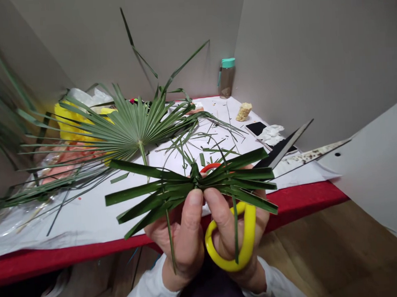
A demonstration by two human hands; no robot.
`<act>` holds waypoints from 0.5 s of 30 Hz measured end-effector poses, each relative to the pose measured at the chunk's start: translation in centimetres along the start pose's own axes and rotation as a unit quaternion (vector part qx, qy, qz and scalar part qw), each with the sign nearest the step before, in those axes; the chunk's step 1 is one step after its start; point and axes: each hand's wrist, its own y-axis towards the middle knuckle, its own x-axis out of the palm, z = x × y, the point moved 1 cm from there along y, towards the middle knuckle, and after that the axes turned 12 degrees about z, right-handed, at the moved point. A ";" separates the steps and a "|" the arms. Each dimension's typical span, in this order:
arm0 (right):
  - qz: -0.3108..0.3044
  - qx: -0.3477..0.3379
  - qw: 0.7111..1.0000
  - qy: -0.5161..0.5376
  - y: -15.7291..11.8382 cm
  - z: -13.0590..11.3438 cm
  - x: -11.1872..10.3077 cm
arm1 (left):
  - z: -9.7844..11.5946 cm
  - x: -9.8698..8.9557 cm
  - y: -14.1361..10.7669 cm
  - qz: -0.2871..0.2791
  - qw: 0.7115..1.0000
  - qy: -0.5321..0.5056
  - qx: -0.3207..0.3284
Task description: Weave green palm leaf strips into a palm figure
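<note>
Between my two hands is a woven palm-leaf piece (pixel 240 178), knotted in the middle, with flat green strips fanning out to both sides. My left hand (pixel 186 234) pinches it just left of the knot, thumb pointing up. On the other side my right hand (pixel 223 227) grips it with the thumb near the knot. A pair of scissors (pixel 249 235) with yellow handles hangs on the right hand, its thumb through one loop. The blades stand apart and point to the upper right. Most fingers are hidden behind the leaf strips.
A large fan palm leaf (pixel 132 121) lies on the white-covered table (pixel 98 217), with leaf scraps about. Behind it are a yellow bag (pixel 71 122) and plastic wrapping. A bottle (pixel 227 79), a corn-cob piece (pixel 244 112), a phone (pixel 256 128) and crumpled tissue (pixel 271 135) stand or lie at the right.
</note>
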 end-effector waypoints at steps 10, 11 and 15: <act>0.024 0.011 1.000 0.007 0.2 -0.1 0.3 | 2.9 1.2 1.4 0.058 0.989 -0.112 -0.079; 0.027 0.013 1.000 0.007 0.3 -0.1 0.3 | 2.9 1.2 1.4 0.058 0.989 -0.111 -0.076; 0.050 0.037 0.998 0.015 0.3 -0.4 0.7 | 3.1 1.2 1.4 0.061 0.991 -0.103 -0.057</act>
